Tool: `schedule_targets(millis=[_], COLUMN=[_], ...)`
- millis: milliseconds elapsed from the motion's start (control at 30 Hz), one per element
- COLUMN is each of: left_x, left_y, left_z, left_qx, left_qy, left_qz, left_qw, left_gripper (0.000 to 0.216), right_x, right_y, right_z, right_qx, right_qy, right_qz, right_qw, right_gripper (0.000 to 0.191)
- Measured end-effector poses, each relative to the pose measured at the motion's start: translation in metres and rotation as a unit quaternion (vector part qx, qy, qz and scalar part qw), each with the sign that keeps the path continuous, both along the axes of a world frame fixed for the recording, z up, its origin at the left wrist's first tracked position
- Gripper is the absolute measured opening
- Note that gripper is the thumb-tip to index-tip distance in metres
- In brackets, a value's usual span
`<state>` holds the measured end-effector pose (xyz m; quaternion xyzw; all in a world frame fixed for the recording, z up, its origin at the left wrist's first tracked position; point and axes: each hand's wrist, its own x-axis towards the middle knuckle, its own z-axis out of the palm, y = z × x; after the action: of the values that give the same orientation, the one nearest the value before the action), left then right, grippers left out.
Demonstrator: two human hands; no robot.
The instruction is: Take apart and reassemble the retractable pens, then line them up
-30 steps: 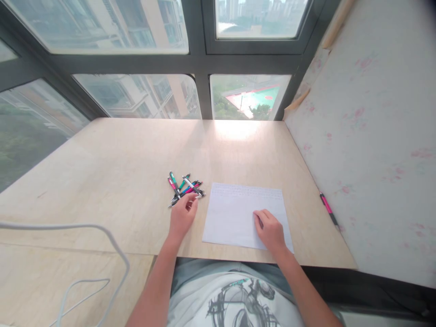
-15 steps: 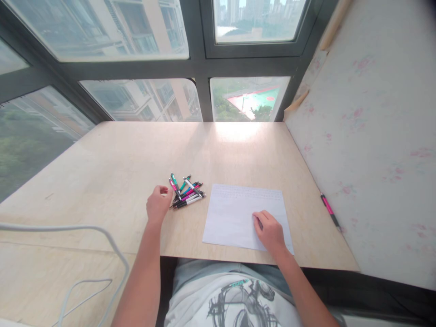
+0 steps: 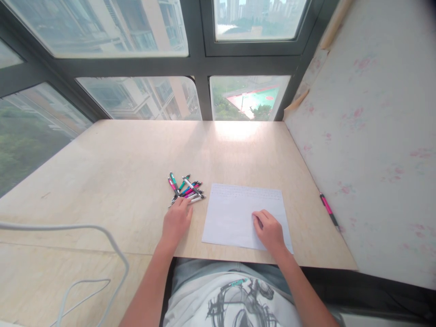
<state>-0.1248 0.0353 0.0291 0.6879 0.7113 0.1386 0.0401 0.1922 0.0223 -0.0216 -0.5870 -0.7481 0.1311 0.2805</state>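
Observation:
A loose pile of several pens (image 3: 184, 186) in pink, green, blue, purple, white and black lies left of the paper. My left hand (image 3: 177, 219) is at the near edge of this pile, its curled fingers closed on a white pen (image 3: 197, 199) whose far end sticks out to the right. The fingertips are partly hidden. On the white sheet of paper (image 3: 228, 222), which has lines of small handwriting along its top, rests my right hand (image 3: 270, 230). Its thumb and fingers are closed together, with nothing showing between them.
A pink and black pen (image 3: 329, 210) lies by the flowered wall (image 3: 374, 136) on the right. A pale cable (image 3: 112, 240) loops over the light wooden desk (image 3: 136, 159) at lower left. Dark-framed windows (image 3: 200, 66) border the far side.
My left hand has moved right and toward me, from the pile's left side onto its near edge. My right hand has stayed in place on the paper.

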Motion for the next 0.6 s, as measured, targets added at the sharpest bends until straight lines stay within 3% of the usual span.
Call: schedule_targets(millis=[267,333,433,500,600], left_x=[-0.004,-0.004,0.004,0.014,0.038], left_y=[0.001,-0.002,-0.007,-0.010,-0.012], left_z=[0.009,0.014,0.022,0.026,0.027], left_qx=[-0.052,-0.057,-0.061,-0.065,-0.097], left_qy=[-0.022,-0.065,-0.178,-0.304,-0.520], left_qz=[-0.078,-0.103,-0.089,-0.060,-0.013], left_qw=[0.995,0.991,0.978,0.948,0.849], left_gripper=[0.016,0.014,0.013,0.019,0.033], right_x=[-0.001,-0.001,0.000,0.002,0.007], right_y=[0.000,0.000,0.001,0.002,0.006], right_z=[0.001,0.002,0.003,0.005,0.011], right_qx=[0.002,0.003,-0.002,-0.012,-0.037], right_qy=[0.006,0.008,0.009,0.008,0.029], right_qz=[-0.001,0.001,0.001,0.009,0.034], right_qw=[1.000,1.000,1.000,1.000,0.998], right_gripper=[0.023,0.023,0.024,0.023,0.023])
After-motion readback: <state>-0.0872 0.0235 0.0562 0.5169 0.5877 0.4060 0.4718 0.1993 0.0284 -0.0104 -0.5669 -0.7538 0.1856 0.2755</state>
